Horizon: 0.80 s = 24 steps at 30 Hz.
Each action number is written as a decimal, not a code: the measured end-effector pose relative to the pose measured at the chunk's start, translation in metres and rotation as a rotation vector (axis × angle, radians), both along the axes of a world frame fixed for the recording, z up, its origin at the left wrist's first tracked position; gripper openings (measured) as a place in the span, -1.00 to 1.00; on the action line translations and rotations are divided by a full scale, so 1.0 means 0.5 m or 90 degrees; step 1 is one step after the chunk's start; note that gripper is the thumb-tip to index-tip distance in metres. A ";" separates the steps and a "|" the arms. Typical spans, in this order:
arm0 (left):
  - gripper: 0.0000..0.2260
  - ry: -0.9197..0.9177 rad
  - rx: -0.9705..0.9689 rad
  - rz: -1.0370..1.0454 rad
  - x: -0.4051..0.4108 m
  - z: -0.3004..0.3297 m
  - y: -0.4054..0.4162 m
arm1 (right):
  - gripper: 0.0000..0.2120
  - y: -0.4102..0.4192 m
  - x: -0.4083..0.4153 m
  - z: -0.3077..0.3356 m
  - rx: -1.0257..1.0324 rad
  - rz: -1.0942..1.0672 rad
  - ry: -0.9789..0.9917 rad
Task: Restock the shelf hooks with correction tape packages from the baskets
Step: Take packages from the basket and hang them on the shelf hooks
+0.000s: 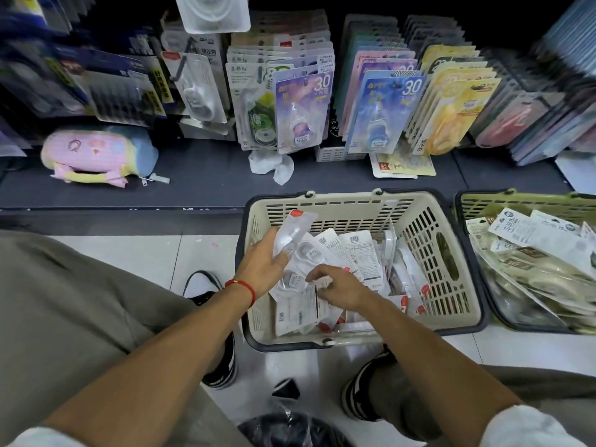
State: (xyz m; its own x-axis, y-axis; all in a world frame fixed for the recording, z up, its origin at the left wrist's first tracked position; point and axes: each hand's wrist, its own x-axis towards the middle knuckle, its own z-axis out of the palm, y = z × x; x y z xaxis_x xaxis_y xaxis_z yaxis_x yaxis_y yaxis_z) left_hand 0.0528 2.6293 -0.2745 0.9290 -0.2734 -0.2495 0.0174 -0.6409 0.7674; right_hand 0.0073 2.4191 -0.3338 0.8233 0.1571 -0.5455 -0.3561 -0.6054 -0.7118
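Note:
A cream basket [451, 259] on the floor holds several white correction tape packages [358, 256]. My left hand [258, 266] grips a small stack of clear-fronted packages [296, 233] with red corner tabs, lifted at the basket's left side. My right hand [342, 288] reaches into the basket with fingers curled on the edge of another package [300, 304] lying in the pile. Above, shelf hooks carry hanging correction tape packs: a clear white one [196, 88], a purple one [303, 111] and a blue one [383, 114].
A second, green basket [483, 201] with flat paper packs stands at the right. A pink and blue plush pouch [96, 156] and crumpled tissue [271, 164] lie on the dark shelf base. My shoes and a black plastic bag [290, 430] sit near the basket.

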 end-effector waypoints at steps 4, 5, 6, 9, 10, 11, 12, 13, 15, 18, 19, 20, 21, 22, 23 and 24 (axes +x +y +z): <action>-0.75 0.030 -0.025 0.014 0.003 -0.005 0.001 | -0.81 -0.038 0.030 0.037 0.119 -0.095 0.073; -0.74 0.036 -0.028 0.014 0.004 -0.007 0.003 | -0.82 -0.051 0.034 0.047 0.166 -0.103 0.087; -0.72 0.041 -0.033 0.014 0.005 -0.008 0.004 | -0.81 -0.066 0.038 0.057 0.204 -0.110 0.094; -0.67 0.063 -0.045 0.014 0.009 -0.010 0.005 | -0.71 -0.102 0.047 0.086 0.213 -0.113 0.087; -0.66 0.072 -0.048 0.016 0.010 -0.010 0.004 | -0.70 -0.107 0.051 0.092 0.187 -0.122 0.065; -0.66 0.080 -0.051 0.018 0.011 -0.011 0.003 | -0.73 -0.109 0.055 0.096 0.163 -0.146 0.027; -0.66 0.088 -0.056 0.020 0.011 -0.012 0.003 | -0.79 -0.110 0.058 0.099 0.149 -0.177 -0.021; -0.66 0.096 -0.062 0.022 0.011 -0.013 0.002 | -0.85 -0.111 0.061 0.101 0.142 -0.200 -0.067; -0.69 0.113 -0.077 0.032 0.011 -0.014 0.000 | -0.93 -0.113 0.067 0.108 0.143 -0.191 -0.108; -0.72 0.173 -0.126 0.055 0.013 -0.011 -0.008 | -0.91 -0.107 0.079 0.116 0.185 -0.168 -0.097; -0.72 0.201 -0.146 0.057 0.011 -0.012 -0.010 | -0.90 -0.099 0.083 0.114 0.196 -0.176 -0.100; -0.72 0.234 -0.174 0.059 0.008 -0.014 -0.012 | -0.89 -0.088 0.087 0.111 0.199 -0.189 -0.105; -0.70 0.280 -0.223 0.072 0.003 -0.018 -0.013 | -0.88 -0.076 0.090 0.106 0.190 -0.206 -0.111; -0.65 0.337 -0.290 0.095 -0.002 -0.021 -0.012 | -0.87 -0.065 0.093 0.099 0.172 -0.226 -0.121; -0.59 0.385 -0.342 0.116 -0.007 -0.026 -0.009 | -0.86 -0.057 0.094 0.091 0.152 -0.247 -0.132; -0.51 0.403 -0.362 0.124 -0.009 -0.030 -0.005 | -0.85 -0.052 0.095 0.083 0.140 -0.266 -0.139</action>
